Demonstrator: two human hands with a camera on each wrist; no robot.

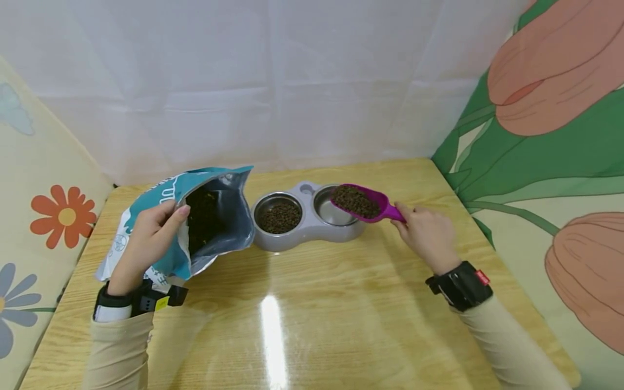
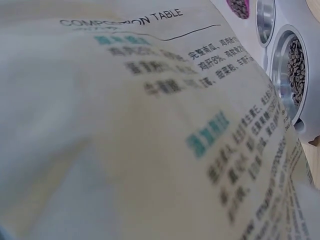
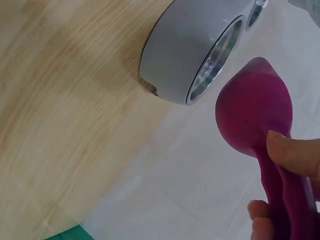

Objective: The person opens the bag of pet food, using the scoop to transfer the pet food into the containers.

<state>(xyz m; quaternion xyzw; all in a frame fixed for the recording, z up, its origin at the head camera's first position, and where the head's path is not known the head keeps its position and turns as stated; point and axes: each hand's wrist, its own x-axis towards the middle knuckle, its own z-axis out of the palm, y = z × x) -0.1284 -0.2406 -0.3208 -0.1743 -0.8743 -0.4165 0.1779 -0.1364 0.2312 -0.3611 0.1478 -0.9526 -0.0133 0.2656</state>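
Note:
My right hand (image 1: 429, 234) grips the handle of a magenta scoop (image 3: 255, 107) heaped with brown kibble (image 1: 356, 200). The scoop hangs over the right steel bowl (image 1: 331, 214) of a grey double pet feeder (image 1: 317, 233); the visible part of that bowl shows bare metal. Kibble (image 1: 281, 218) lies in the left bowl (image 1: 263, 203). With thumb and fingers my left hand (image 1: 153, 233) holds the rim of a teal and white food bag (image 1: 170, 192), tilted with its mouth towards the feeder. Dark kibble shows inside the bag. In the left wrist view the printed bag (image 2: 150, 125) hides the left hand.
The feeder stands on a light wooden table (image 1: 322, 314) near its back edge. Behind hangs a white cloth (image 1: 273, 81). Flower-printed panels flank the table on the left (image 1: 29, 162) and right (image 1: 526, 179).

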